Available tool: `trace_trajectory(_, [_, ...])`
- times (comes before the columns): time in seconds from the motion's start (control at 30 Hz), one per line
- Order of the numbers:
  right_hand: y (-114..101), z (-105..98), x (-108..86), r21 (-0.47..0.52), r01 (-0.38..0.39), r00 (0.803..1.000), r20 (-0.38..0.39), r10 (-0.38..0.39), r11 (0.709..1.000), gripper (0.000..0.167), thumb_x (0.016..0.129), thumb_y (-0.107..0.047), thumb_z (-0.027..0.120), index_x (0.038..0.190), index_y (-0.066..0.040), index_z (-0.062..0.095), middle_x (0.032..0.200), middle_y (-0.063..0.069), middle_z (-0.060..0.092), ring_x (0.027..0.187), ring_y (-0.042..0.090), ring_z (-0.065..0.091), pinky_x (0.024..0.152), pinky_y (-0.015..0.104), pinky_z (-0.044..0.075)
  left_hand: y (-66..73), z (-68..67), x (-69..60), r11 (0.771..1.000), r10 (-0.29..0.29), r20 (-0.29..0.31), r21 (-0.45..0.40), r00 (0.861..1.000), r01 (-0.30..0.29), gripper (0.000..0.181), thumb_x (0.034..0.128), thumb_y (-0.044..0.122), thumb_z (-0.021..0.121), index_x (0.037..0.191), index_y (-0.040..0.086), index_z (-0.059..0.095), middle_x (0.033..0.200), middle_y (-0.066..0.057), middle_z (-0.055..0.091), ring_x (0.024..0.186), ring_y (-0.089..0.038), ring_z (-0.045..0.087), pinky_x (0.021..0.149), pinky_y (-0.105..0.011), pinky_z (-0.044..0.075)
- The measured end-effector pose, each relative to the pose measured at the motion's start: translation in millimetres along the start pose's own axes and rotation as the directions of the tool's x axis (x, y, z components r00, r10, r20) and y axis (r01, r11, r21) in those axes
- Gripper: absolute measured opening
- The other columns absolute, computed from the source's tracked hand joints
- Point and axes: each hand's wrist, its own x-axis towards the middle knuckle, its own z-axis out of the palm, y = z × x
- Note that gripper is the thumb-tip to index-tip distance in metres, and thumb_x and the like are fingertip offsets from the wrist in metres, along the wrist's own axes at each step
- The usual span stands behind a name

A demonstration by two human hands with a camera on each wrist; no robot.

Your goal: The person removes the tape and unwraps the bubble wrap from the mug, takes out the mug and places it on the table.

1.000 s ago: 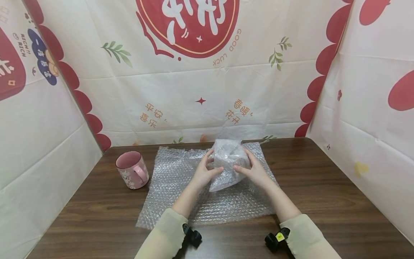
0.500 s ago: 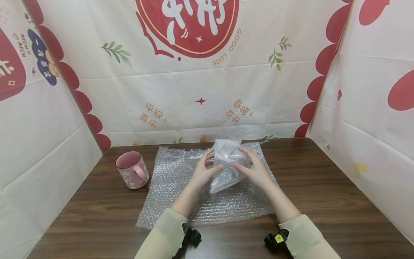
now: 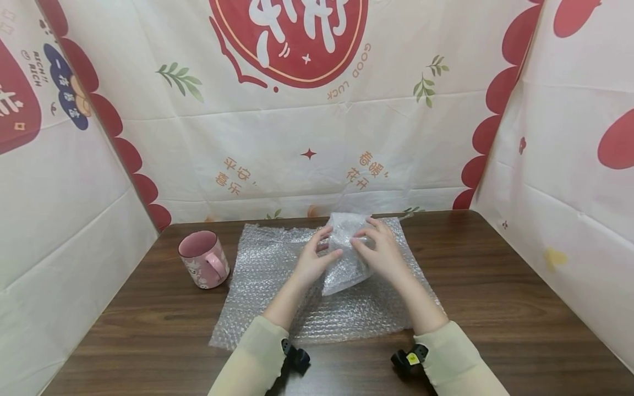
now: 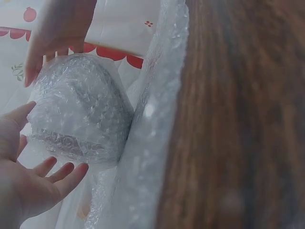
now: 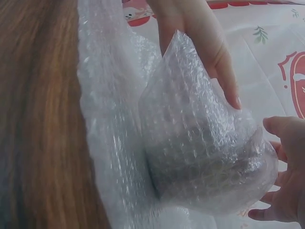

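A rounded object wrapped in bubble wrap (image 3: 344, 272) rests on a flat bubble wrap sheet (image 3: 262, 286); the contents are blurred by the plastic. My left hand (image 3: 311, 265) lies along the bundle's left side, thumb apart from the loosely extended fingers. In the left wrist view, those fingers (image 4: 66, 179) spread beside the wrapped bundle (image 4: 83, 105). At its upper right, my right hand (image 3: 386, 257) has thumb and fingers spread over the folded plastic. The right wrist view shows that hand's relaxed fingers (image 5: 274, 195) at the bundle's edge; exact contact is hard to tell.
A pink patterned mug (image 3: 204, 259) stands upright left of the sheet, its handle facing right. The dark wooden table (image 3: 495, 297) is bounded at the back and sides by white printed cloth (image 3: 277, 143). Black wrist cameras (image 3: 299, 360) sit at both sleeves.
My right hand has moved up and left over the bundle, its thumb now higher on the wrap. The left hand stays nearly in place. The bundle has hardly moved.
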Motion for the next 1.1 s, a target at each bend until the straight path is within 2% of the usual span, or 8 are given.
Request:
trace_trajectory(0.27, [-4, 5, 4.9, -0.038, -0.041, 0.999, 0.023, 0.042, 0.998, 0.034, 0.091, -0.035, 0.065, 0.107, -0.005, 0.069, 0.151, 0.022, 0.028, 0.138, 0.048, 0.014, 0.098, 0.076, 0.014, -0.5, -0.8, 0.9, 1.000, 0.002, 0.005, 0.016, 1.000, -0.002, 0.062, 0.0893, 0.026, 0.069, 0.144, 0.020, 0.040, 0.147, -0.010, 0.034, 0.128, -0.038, 0.039, 0.094, -0.054, 0.044])
trace_trajectory(0.47, [-3, 8, 5.7, 0.068, -0.091, 0.996, 0.023, 0.089, 0.994, 0.035, 0.089, -0.028, 0.068, 0.113, -0.003, 0.068, 0.154, 0.019, 0.022, 0.138, 0.048, 0.014, 0.100, 0.074, 0.015, 0.8, -0.3, 1.0, 1.000, -0.001, 0.003, 0.022, 1.000, 0.001, 0.061, 0.0895, 0.025, 0.068, 0.143, 0.016, 0.040, 0.145, -0.013, 0.036, 0.126, -0.039, 0.041, 0.093, -0.052, 0.046])
trace_trajectory(0.67, [0, 10, 5.1, 0.194, -0.115, 0.993, 0.002, 0.117, 0.974, 0.034, 0.086, -0.021, 0.073, 0.114, -0.002, 0.068, 0.154, 0.013, 0.024, 0.138, 0.046, 0.019, 0.102, 0.068, 0.024, 1.0, 0.4, 0.4, 0.999, -0.014, -0.002, 0.031, 1.000, 0.014, 0.061, 0.0888, 0.024, 0.069, 0.142, 0.016, 0.041, 0.143, -0.013, 0.038, 0.125, -0.037, 0.043, 0.091, -0.050, 0.047])
trace_trajectory(0.8, [-2, 11, 4.8, 0.242, -0.096, 0.994, -0.024, 0.105, 0.966, 0.029, 0.084, -0.017, 0.074, 0.108, -0.001, 0.070, 0.152, 0.011, 0.030, 0.136, 0.044, 0.023, 0.100, 0.060, 0.035, 1.3, 0.3, 0.0, 0.999, -0.024, -0.002, 0.027, 1.000, 0.024, 0.061, 0.0888, 0.026, 0.069, 0.142, 0.018, 0.041, 0.143, -0.012, 0.038, 0.125, -0.037, 0.043, 0.091, -0.051, 0.047])
trace_trajectory(0.9, [-3, 12, 4.2, 0.232, -0.066, 0.996, -0.046, 0.079, 0.970, 0.024, 0.083, -0.015, 0.075, 0.102, -0.001, 0.072, 0.149, 0.011, 0.036, 0.135, 0.042, 0.027, 0.096, 0.057, 0.041, 0.2, 0.3, 0.0, 1.000, -0.024, 0.006, 0.018, 1.000, 0.024, 0.061, 0.0896, 0.026, 0.069, 0.143, 0.017, 0.040, 0.143, -0.014, 0.037, 0.125, -0.038, 0.042, 0.092, -0.052, 0.046])
trace_trajectory(1.03, [-5, 12, 3.2, 0.169, -0.023, 0.997, -0.064, 0.034, 0.985, 0.021, 0.081, -0.018, 0.078, 0.095, -0.004, 0.074, 0.145, 0.011, 0.041, 0.136, 0.039, 0.026, 0.098, 0.060, 0.037, 2.4, -0.2, -0.3, 1.000, -0.030, 0.024, 0.007, 0.999, 0.030, 0.062, 0.0907, 0.022, 0.067, 0.144, 0.014, 0.038, 0.145, -0.017, 0.033, 0.127, -0.041, 0.039, 0.093, -0.054, 0.044])
trace_trajectory(1.1, [-5, 12, 3.2, 0.142, -0.006, 0.997, -0.069, 0.016, 0.990, 0.021, 0.078, -0.020, 0.081, 0.092, -0.006, 0.075, 0.143, 0.011, 0.042, 0.136, 0.039, 0.026, 0.100, 0.063, 0.032, 12.5, -1.4, -4.5, 0.999, -0.033, 0.035, 0.006, 0.999, 0.032, 0.061, 0.0913, 0.019, 0.066, 0.144, 0.010, 0.038, 0.145, -0.019, 0.032, 0.127, -0.042, 0.039, 0.094, -0.054, 0.044])
